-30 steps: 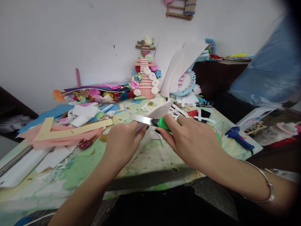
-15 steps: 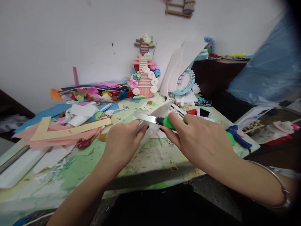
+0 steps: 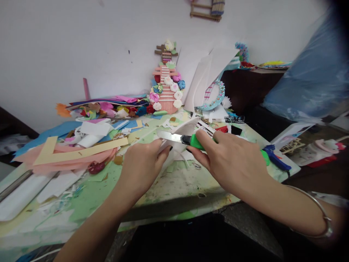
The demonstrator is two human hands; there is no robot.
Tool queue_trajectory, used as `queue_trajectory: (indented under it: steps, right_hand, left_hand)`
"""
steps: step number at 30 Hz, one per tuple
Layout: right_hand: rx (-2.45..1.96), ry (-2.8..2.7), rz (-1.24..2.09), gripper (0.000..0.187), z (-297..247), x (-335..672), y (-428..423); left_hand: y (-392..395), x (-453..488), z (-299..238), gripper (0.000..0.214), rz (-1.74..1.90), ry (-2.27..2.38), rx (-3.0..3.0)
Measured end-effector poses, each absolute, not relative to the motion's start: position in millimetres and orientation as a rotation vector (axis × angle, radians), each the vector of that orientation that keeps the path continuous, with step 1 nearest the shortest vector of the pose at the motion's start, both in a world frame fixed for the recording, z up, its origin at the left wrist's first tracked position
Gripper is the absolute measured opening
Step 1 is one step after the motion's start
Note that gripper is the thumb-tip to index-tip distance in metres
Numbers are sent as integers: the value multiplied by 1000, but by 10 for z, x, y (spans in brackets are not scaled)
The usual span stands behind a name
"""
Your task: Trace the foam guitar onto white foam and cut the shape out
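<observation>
Green-handled knife (image 3: 186,139), blade (image 3: 171,137) pointing left, curved white piece (image 3: 187,126) beside it

Both hands (image 3: 143,163) have dark polish on the thumbnails (image 3: 171,148), a thin silver bangle (image 3: 328,226) with a thickened section encircles the right forearm (image 3: 280,200), and the lower garment (image 3: 191,240) is black.

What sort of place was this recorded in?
Probably a craft room or home craft corner: coloured paper scraps litter the table, a flower-trimmed, lute-shaped decoration stands by the wall, and the right hand holds a green-handled knife.
</observation>
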State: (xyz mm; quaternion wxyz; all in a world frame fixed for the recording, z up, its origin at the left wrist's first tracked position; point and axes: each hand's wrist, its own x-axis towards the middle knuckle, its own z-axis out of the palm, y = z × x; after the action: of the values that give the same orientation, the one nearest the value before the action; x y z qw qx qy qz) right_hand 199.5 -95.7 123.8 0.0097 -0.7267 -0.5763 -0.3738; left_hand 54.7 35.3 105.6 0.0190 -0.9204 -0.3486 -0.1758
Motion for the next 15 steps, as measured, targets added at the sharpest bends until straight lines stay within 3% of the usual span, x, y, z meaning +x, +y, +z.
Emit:
queue_trajectory:
  steps: [8, 15]
  right_hand:
    - [-2362, -1778, -1002, 48, 1290, 1872, -848]
    - [-2298, -1810, -1078, 49, 1259, 1967, -856]
  left_hand:
    - [342, 557, 1081, 30, -499, -1093, -2855]
    - [369, 508, 1077, 29, -539, -1131, -2919]
